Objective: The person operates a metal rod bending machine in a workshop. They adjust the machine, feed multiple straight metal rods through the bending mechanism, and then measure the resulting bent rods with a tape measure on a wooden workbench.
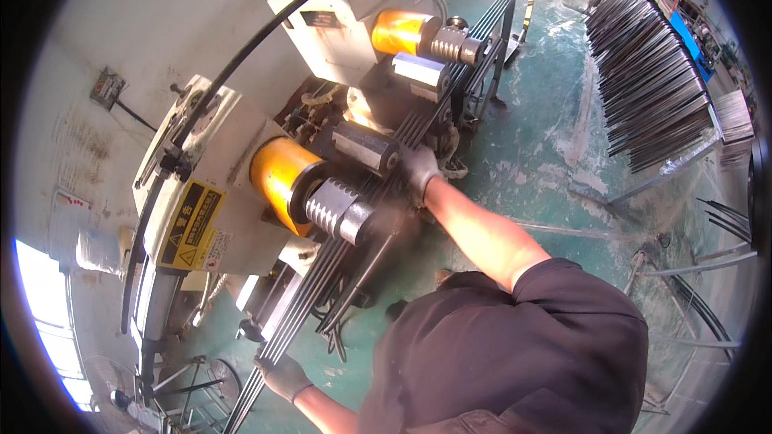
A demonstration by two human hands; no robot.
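Seen from the head, looking down: long dark metal strips (354,261) lying side by side, running from low on the left up through a big machine (241,185) with yellow rollers (281,181) and ribbed silver wheels (334,209). Left hand (283,376) in a gray glove, down low, fingers closed around the near end of the strips. Right hand (420,170) in a gray glove, arm stretched out, pressed on the strips higher up, right beside a silver wheel; cannot tell if closed or flat. Strips reaching between both hands. Over on the right, a rack of more metal strips (651,80) above a green floor (539,161).
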